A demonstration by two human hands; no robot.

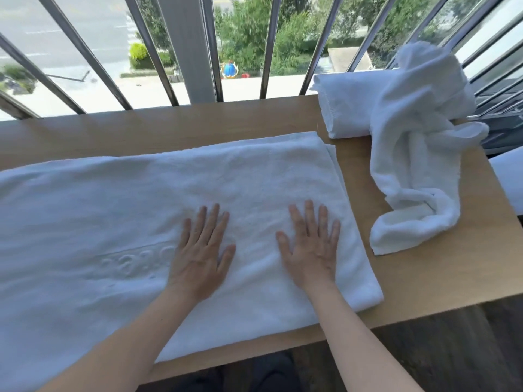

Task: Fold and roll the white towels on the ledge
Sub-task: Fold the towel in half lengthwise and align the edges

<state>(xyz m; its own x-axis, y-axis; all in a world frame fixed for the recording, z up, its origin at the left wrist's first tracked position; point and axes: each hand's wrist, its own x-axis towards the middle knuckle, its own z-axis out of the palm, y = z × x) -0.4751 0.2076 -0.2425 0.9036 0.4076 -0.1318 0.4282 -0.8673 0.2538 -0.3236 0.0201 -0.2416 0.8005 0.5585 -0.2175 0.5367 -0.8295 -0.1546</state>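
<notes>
On the wooden ledge (424,281), by size, largest first:

Large towel (113,222): one; it lay spread flat along the near side of the ledge, running off the left edge of view, its right end folded over with a second layer showing at the far right corner. It looked folded lengthwise but not yet rolled.

Loose towel (418,154): one; crumpled and draped at the right, its upper part lying over the rolled towel and its lower end trailing toward the near edge. Neither folded nor rolled, by its look.

Rolled towel (348,106): one; at the far right, against the window bars (158,52), partly covered by the loose towel. It appeared finished.

Left hand (198,258): one; palm down, fingers spread, pressed flat on the large towel. Its grip was fully open and held nothing.

Right hand (310,250): one; also flat on the large towel, just right of the left hand, near the folded end. Its grip was open too, with nothing in it.

Progress: I judged roughly one towel of three done, one being smoothed before rolling, one untouched.

Left to do: roll the large towel; fold and roll the loose one.

Count: three white towels, two hands.
</notes>
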